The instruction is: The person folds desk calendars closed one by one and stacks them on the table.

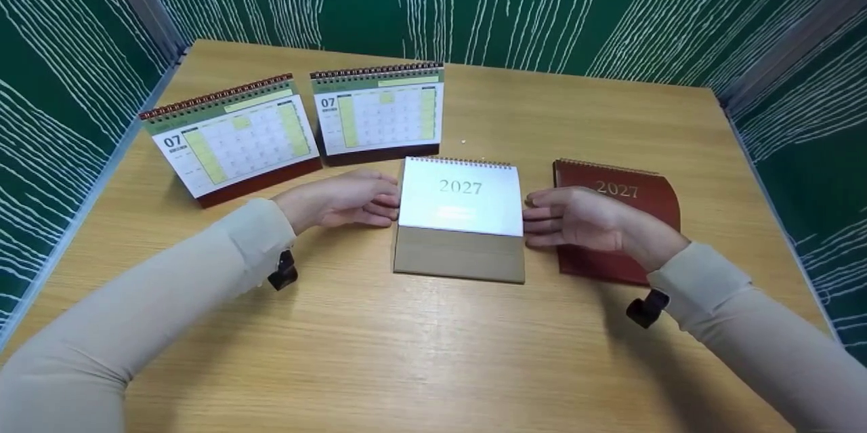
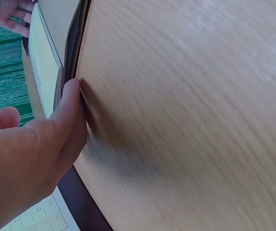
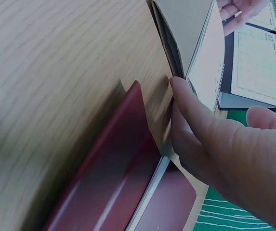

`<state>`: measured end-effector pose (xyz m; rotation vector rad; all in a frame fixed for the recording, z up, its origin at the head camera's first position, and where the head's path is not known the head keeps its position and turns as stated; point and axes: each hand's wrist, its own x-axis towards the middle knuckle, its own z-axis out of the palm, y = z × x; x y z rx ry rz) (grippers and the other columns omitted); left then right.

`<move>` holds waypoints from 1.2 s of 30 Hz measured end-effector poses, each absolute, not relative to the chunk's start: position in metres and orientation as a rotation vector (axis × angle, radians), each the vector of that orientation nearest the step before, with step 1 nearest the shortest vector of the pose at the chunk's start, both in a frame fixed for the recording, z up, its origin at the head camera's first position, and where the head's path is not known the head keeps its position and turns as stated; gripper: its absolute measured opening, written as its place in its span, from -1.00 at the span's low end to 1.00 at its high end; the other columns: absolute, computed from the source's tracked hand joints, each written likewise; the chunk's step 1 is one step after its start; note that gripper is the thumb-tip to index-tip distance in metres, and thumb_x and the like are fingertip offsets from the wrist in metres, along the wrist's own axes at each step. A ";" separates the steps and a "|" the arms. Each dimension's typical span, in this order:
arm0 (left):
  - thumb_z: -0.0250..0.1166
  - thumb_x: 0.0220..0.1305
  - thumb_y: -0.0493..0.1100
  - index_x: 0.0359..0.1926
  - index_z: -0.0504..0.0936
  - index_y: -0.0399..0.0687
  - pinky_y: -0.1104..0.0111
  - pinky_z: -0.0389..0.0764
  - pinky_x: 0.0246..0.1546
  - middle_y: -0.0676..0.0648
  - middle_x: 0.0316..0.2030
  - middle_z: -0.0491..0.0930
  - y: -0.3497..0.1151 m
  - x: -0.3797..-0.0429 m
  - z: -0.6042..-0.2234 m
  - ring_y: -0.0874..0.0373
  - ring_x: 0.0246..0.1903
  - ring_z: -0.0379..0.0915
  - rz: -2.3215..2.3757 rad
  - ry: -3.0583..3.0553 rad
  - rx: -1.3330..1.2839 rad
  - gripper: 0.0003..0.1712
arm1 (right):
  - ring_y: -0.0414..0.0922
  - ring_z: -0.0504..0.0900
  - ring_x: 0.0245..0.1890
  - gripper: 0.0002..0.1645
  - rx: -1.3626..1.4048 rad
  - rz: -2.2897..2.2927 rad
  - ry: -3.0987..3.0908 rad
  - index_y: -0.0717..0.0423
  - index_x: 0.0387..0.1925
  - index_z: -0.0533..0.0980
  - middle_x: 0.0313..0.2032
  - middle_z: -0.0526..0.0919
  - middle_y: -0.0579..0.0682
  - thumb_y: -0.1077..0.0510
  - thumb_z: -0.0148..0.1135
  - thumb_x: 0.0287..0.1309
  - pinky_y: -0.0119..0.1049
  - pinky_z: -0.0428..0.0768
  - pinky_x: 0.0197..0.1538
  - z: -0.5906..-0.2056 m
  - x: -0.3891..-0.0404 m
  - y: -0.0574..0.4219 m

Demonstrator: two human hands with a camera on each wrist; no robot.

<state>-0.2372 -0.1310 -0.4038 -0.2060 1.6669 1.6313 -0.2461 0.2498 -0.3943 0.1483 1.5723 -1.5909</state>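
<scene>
A desk calendar with a white 2027 cover and a tan base stands mid-table, its spiral binding along the top. My left hand is at its left side, fingers extended and fingertips right at the edge. On the opposite side my right hand reaches in with straight fingers, tips at the calendar's right edge. Both wrist views show fingertips against the side of the tan base. Behind my right hand, and partly hidden by it, stands a dark red 2027 desk calendar.
Two desk calendars open at month 07 stand at the back left: one nearer the left edge, the other beside it. Green walls with white streaks border the wooden table at the back and sides.
</scene>
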 end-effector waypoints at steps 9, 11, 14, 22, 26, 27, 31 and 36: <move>0.05 0.62 -0.26 0.56 0.19 -0.26 0.16 0.58 0.33 -0.24 0.22 0.40 -0.127 -0.237 -0.405 -0.04 0.13 0.51 1.651 1.666 -0.256 -0.40 | 0.20 0.36 0.43 -0.67 0.185 -1.600 1.572 0.24 0.26 0.20 0.35 0.32 0.25 0.14 -0.13 0.66 0.09 0.41 0.50 -0.397 -0.247 0.245; 0.06 0.61 -0.26 0.53 0.25 -0.26 0.17 0.59 0.33 -0.24 0.23 0.41 -0.126 -0.237 -0.406 -0.04 0.14 0.51 1.647 1.672 -0.270 -0.44 | 0.16 0.41 0.38 -0.71 0.185 -1.599 1.573 0.25 0.21 0.23 0.29 0.36 0.21 0.15 -0.14 0.66 0.08 0.41 0.50 -0.398 -0.247 0.243; 0.06 0.61 -0.26 0.46 0.32 -0.28 0.19 0.59 0.31 -0.24 0.23 0.42 -0.124 -0.237 -0.406 -0.03 0.14 0.52 1.641 1.687 -0.286 -0.50 | 0.12 0.45 0.31 -0.74 0.201 -1.601 1.576 0.24 0.17 0.25 0.21 0.40 0.17 0.15 -0.15 0.66 0.07 0.41 0.51 -0.398 -0.247 0.240; 0.08 0.56 -0.25 0.45 0.26 -0.26 0.21 0.63 0.27 -0.28 0.31 0.43 -0.116 -0.235 -0.404 -0.01 0.08 0.55 1.602 1.758 -0.312 -0.48 | 0.03 0.49 0.13 -0.79 0.237 -1.552 1.646 0.14 0.09 0.26 0.03 0.43 0.09 0.10 -0.09 0.62 0.03 0.51 0.41 -0.396 -0.247 0.231; 0.10 0.55 -0.24 0.46 0.25 -0.26 0.23 0.63 0.26 -0.29 0.32 0.41 -0.113 -0.235 -0.405 0.01 0.05 0.55 1.596 1.776 -0.337 -0.45 | 0.00 0.49 0.07 -0.78 0.249 -1.529 1.666 0.12 0.08 0.26 -0.08 0.46 0.03 0.08 -0.07 0.60 0.04 0.49 0.40 -0.395 -0.247 0.228; 0.10 0.55 -0.24 0.46 0.26 -0.27 0.23 0.63 0.26 -0.28 0.31 0.42 -0.113 -0.234 -0.405 0.01 0.04 0.55 1.597 1.782 -0.344 -0.45 | 0.00 0.48 0.06 -0.78 0.251 -1.528 1.668 0.12 0.07 0.26 -0.09 0.46 0.03 0.08 -0.07 0.60 0.04 0.48 0.41 -0.394 -0.247 0.227; 0.10 0.54 -0.23 0.32 0.32 -0.23 0.25 0.62 0.25 -0.21 0.19 0.46 -0.110 -0.231 -0.404 0.06 -0.01 0.53 1.604 1.807 -0.358 -0.57 | -0.02 0.46 0.03 -0.79 0.255 -1.535 1.668 0.11 0.06 0.26 -0.11 0.45 0.02 0.08 -0.07 0.59 0.03 0.46 0.40 -0.395 -0.247 0.226; 0.10 0.51 -0.25 0.25 0.34 -0.22 0.28 0.58 0.25 -0.11 0.01 0.44 -0.104 -0.228 -0.405 0.11 -0.06 0.43 1.601 1.850 -0.365 -0.63 | -0.04 0.44 0.01 -0.84 0.239 -1.560 1.680 0.12 0.00 0.29 -0.12 0.43 0.01 0.11 -0.08 0.58 -0.01 0.46 0.37 -0.398 -0.243 0.225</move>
